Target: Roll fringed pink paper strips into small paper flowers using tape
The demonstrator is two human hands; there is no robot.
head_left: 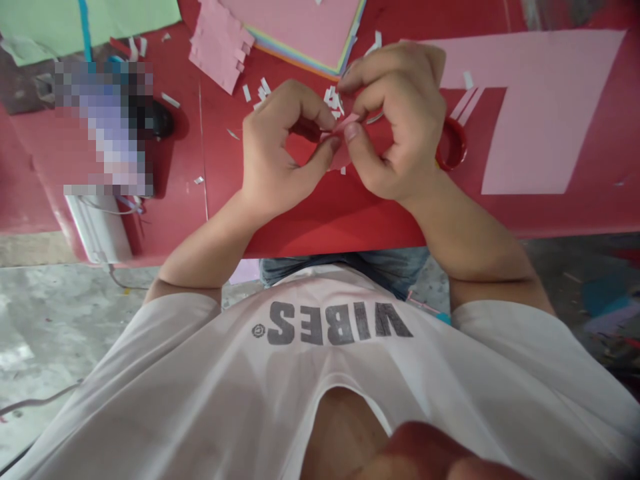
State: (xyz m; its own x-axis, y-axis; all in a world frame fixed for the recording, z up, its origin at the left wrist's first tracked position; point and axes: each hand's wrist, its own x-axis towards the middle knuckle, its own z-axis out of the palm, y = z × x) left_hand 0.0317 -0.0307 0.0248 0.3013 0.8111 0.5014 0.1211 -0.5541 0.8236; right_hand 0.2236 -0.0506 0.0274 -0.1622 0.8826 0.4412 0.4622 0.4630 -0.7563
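Above the red table, a small pink piece of paper (346,123) is pinched between both hands. My left hand (280,143) grips its left end with thumb and forefinger. On the other end, the thumb and forefinger of my right hand (400,120) are closed, with the other fingers curled above. Part of the paper is hidden behind the fingertips. Short white paper strips (333,100) lie scattered just beyond my hands. A red ring-shaped object, perhaps a tape roll (453,143), rests beside my right wrist.
A stack of coloured paper sheets (305,30) and a notched pink paper (220,47) lie at the back. To the right is a large cut pink sheet (530,120). A white box-like device (100,230) with a cable sits at the left edge, near a green sheet (125,17).
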